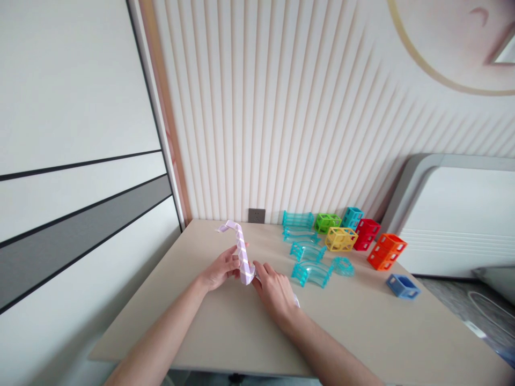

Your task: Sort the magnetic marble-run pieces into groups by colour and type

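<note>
A lavender and white snake puzzle made of wedge segments is held above the near-middle of the table. Its upper part stands up at a slight tilt, and the top end bends over to the left. My left hand is closed around the upright section from the left side. From the right, my right hand grips the lower part, its fingers wrapped over it. A short tip of the puzzle pokes out beyond that hand; the stretch between is hidden under the palm.
Several clear teal track pieces lie right of my hands. Behind them stand frame blocks: green, yellow, teal, red, orange and blue. A ribbed wall with a socket borders the table's back.
</note>
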### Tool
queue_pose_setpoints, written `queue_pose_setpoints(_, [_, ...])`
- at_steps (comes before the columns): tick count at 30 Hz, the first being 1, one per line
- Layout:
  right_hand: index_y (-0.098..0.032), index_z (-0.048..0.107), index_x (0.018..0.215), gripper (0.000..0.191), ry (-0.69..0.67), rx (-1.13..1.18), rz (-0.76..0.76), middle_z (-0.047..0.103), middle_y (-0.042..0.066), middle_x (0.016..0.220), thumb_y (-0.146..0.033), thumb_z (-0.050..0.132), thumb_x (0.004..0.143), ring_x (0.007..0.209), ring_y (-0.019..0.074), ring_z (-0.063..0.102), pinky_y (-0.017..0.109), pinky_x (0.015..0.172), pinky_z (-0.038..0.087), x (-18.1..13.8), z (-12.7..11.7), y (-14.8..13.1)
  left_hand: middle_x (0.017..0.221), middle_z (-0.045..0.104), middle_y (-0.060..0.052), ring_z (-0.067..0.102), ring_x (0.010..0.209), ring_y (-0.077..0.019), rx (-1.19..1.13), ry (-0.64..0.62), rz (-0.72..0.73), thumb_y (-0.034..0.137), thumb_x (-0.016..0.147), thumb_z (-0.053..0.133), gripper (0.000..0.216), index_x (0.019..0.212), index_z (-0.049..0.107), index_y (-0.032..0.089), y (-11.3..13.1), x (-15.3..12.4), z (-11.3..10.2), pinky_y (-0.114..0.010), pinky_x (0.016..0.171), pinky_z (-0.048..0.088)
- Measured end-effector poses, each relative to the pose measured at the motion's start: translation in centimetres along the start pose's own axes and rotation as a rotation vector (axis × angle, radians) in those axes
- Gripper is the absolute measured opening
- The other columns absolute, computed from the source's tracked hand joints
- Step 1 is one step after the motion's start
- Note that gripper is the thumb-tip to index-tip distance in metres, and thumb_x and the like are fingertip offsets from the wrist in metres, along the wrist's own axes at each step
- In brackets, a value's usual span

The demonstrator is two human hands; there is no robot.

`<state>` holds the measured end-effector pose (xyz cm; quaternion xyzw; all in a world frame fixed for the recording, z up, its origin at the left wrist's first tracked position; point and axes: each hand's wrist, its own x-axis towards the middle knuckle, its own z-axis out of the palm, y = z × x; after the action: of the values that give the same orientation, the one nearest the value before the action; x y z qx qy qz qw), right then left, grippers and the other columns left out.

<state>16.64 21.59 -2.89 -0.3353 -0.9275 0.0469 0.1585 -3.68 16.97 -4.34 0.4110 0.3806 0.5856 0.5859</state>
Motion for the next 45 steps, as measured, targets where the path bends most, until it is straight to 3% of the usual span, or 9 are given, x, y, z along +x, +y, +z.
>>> queue_pose_setpoints(6, [-0.022,0.058,0.127,0.030,0.021,-0.012,0.039,0.070,0.008,0.102,-0.023,0.057,0.098,0.082,0.0253,0.073,0.028,0.060,0.043,0.0,0.4,0.1,0.078,0.066,0.000,0.056,0.057,-0.0099,0.016,-0.035,0.014,0.041,0.066,0.091,0.075,0.131,0.060,0.022,-0.1,0.0,0.1,-0.020,0.051,0.038])
queue_pose_setpoints(13, [-0.015,0.048,0.143,0.046,0.180,0.069,0.053,0.066,0.012,0.106,-0.027,0.053,0.099,0.093,0.0242,0.068,0.030,0.080,0.049,0.4,1.4,0.6,0.093,0.067,-0.001,0.059,0.071,-0.0104,0.006,-0.049,0.119,0.030,0.073,0.087,0.066,0.129,0.054,0.026,-0.2,0.0,-0.2,-0.019,0.055,0.043])
queue_pose_setpoints(24, [-0.021,0.059,0.124,0.025,0.222,0.132,0.068,0.065,0.007,0.102,-0.028,0.050,0.101,0.085,0.0217,0.067,0.029,0.075,0.048,0.3,1.5,0.6,0.090,0.063,0.001,0.055,0.066,-0.0095,-0.022,-0.028,0.079,0.040,0.070,0.088,0.075,0.134,0.052,0.025,0.0,0.0,-0.2,-0.021,0.055,0.040])
queue_pose_setpoints(29, [-0.023,0.060,0.120,0.022,0.251,0.083,0.056,0.066,0.006,0.102,-0.030,0.053,0.101,0.088,0.0226,0.067,0.031,0.077,0.048,0.3,1.5,0.7,0.095,0.061,-0.001,0.058,0.071,-0.0118,0.057,0.037,0.047,0.040,0.065,0.091,0.070,0.125,0.058,0.023,-0.3,0.2,-0.3,-0.023,0.057,0.042])
queue_pose_setpoints(33, [-0.023,0.060,0.124,0.026,0.265,0.039,0.048,0.066,0.007,0.103,-0.033,0.050,0.103,0.088,0.0224,0.067,0.032,0.078,0.049,0.4,1.6,0.9,0.082,0.060,0.000,0.055,0.064,-0.0110,0.154,0.108,0.034,0.044,0.065,0.089,0.058,0.109,0.065,0.015,-0.6,0.5,-0.4,-0.022,0.054,0.039])
queue_pose_setpoints(36, [-0.024,0.054,0.136,0.034,0.247,-0.006,0.038,0.067,0.007,0.102,-0.033,0.048,0.104,0.085,0.0220,0.068,0.032,0.076,0.050,0.4,1.7,1.1,0.073,0.059,0.001,0.051,0.060,-0.0100,0.207,0.130,0.054,0.047,0.067,0.088,0.058,0.108,0.067,0.012,-0.6,0.7,-0.4,-0.023,0.052,0.038])
queue_pose_setpoints(45, [-0.030,0.053,0.140,0.037,0.242,-0.105,-0.029,0.065,0.006,0.099,-0.034,0.047,0.104,0.079,0.0199,0.068,0.031,0.073,0.051,0.3,1.6,1.0,0.087,0.072,-0.007,0.054,0.066,-0.0117,0.215,0.132,0.081,0.043,0.065,0.090,0.061,0.114,0.070,0.013,0.0,0.6,-0.7,-0.023,0.057,0.038])
